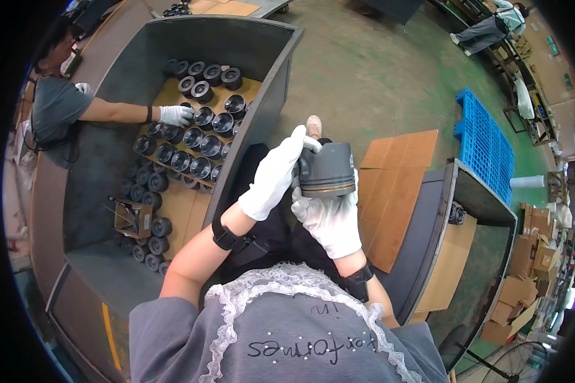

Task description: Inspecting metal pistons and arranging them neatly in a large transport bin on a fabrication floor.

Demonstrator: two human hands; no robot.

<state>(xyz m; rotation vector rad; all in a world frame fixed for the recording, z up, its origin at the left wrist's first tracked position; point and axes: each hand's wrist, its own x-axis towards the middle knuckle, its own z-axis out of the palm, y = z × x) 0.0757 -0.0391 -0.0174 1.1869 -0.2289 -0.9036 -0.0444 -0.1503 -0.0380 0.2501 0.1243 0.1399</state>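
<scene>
A dark grey engine piston [331, 167] is held in front of my body between both white-gloved hands. Brownish ring grooves run around its lower edge. My left hand [273, 177] grips its left side, with fingers reaching over the upper rim. From below, my right hand [331, 220] supports it, with the thumb at the lower left and fingers up the right side. Those right fingers are partly hidden behind the piston.
At left, a large grey metal bin [249, 118] holds several pistons on cardboard layers and a small cardboard box [133, 218]. A co-worker's gloved hand [176, 115] reaches into it. Right of me are a cardboard sheet [396, 191], another bin [436, 246] and a blue pallet [485, 147].
</scene>
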